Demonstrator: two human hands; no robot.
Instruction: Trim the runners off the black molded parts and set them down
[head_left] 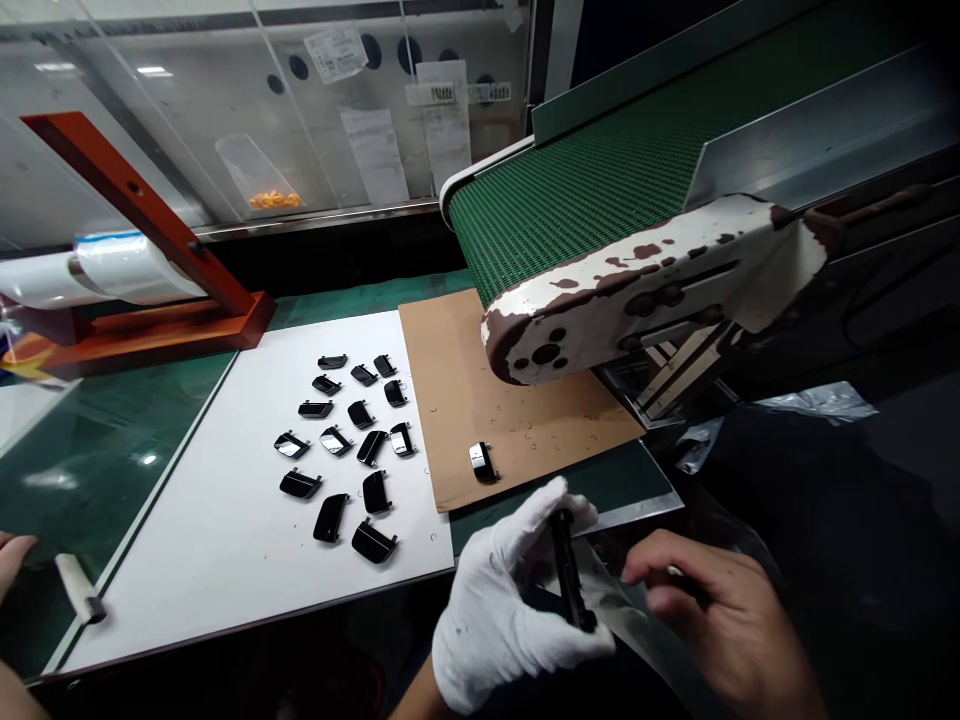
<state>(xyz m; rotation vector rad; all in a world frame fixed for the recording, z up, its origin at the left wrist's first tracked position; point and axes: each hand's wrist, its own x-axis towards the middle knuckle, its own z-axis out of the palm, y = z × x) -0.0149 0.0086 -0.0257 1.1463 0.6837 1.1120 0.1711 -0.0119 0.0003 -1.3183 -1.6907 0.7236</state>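
Note:
My left hand [502, 610], in a white glove, is closed around a black plastic part [568, 570], held edge-on between thumb and fingers in front of the table's edge. Just to its right is my bare right hand [720, 610], its fingers curled and the index finger pointing toward that part. Something dark shows between those fingers, too hidden to name. Beyond my left hand, a single glossy black part [483, 462] lies on the brown cardboard [450, 400]. Several similar black parts [330, 518] are spread over the white sheet [225, 520] to the left.
A green conveyor belt [570, 200] with a chipped white end frame [637, 280] overhangs the cardboard. At the left stands an orange holder [142, 200] with rolls of clear film [127, 265]. Another person's hand [11, 560] is at the left edge, near a pale-handled tool [75, 585].

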